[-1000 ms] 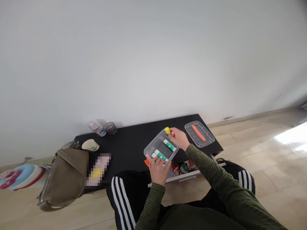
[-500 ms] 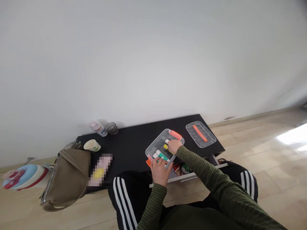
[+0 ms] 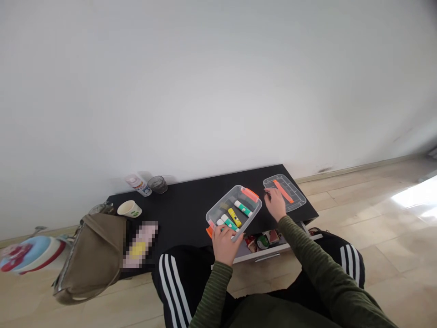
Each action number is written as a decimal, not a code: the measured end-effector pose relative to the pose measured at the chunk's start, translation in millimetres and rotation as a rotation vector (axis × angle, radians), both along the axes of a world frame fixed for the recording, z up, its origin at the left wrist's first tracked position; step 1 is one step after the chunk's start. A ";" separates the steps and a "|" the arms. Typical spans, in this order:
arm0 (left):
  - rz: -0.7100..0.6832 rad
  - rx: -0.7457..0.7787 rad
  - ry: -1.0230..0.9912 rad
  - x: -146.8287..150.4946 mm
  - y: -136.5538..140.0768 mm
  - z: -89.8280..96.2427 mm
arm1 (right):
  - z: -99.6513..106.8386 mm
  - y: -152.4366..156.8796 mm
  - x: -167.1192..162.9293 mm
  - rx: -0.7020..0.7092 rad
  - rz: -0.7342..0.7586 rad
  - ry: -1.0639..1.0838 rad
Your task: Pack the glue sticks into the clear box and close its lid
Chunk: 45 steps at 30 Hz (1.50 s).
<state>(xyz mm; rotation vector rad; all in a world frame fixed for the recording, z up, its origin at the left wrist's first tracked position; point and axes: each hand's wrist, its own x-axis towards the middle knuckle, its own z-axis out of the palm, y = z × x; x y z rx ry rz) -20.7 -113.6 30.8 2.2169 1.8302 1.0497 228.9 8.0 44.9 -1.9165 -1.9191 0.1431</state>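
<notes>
- Knees in black striped trousers (image 3: 175,282): nearest, short of the clear box (image 3: 218,207).
- Drawer (image 3: 246,259): pulled out, just on the near side of the box; red packets (image 3: 251,244) and a green round item (image 3: 262,242) inside.
- Brown bag (image 3: 95,255): well left of the box.
- Left hand (image 3: 226,244): gripping the box's near-left corner, fingers over the rim.
- Box: lidless, over the black table (image 3: 184,214); whether it rests on it, can't tell. Orange clips at both ends.
- Yellow tube (image 3: 234,217): lying in the box, between green-and-white tubes (image 3: 243,208).
- Right hand (image 3: 275,203): just right of the box, overlapping the lid's edge in view; fingers bent, can't tell if closed on anything or touching.
- Lid (image 3: 296,197): right of the box, flat on table, orange handle (image 3: 283,191) up.
- Paper cup (image 3: 128,208): well left of the box.
- Glass (image 3: 157,184), bottle (image 3: 139,186): left of and beyond the box, near the wall (image 3: 218,100).
</notes>
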 end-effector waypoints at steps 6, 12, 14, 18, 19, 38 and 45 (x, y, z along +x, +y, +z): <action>-0.140 -0.104 -0.060 -14.7 20.8 3.8 | -58.1 -17.2 89.3 -0.354 -0.073 -0.197; -0.316 -0.245 -0.085 -27.8 47.8 18.0 | -95.9 -48.4 99.3 -0.145 0.060 -0.282; -0.382 -0.301 -0.093 -33.5 55.8 23.5 | -100.2 -55.2 96.8 -0.090 0.060 -0.261; -0.462 -0.351 -0.098 -42.2 65.6 28.2 | -101.8 -66.3 96.4 -0.047 0.122 -0.221; -0.460 -0.340 -0.095 -42.9 65.9 27.1 | -102.0 -68.9 97.4 -0.051 0.157 -0.217; 0.031 -0.391 -0.725 -62.1 49.5 -39.7 | 40.3 -41.4 69.6 0.803 -0.297 0.857; 0.084 -0.489 -1.048 -59.7 60.2 -41.4 | 59.4 2.6 9.8 0.169 -0.060 1.493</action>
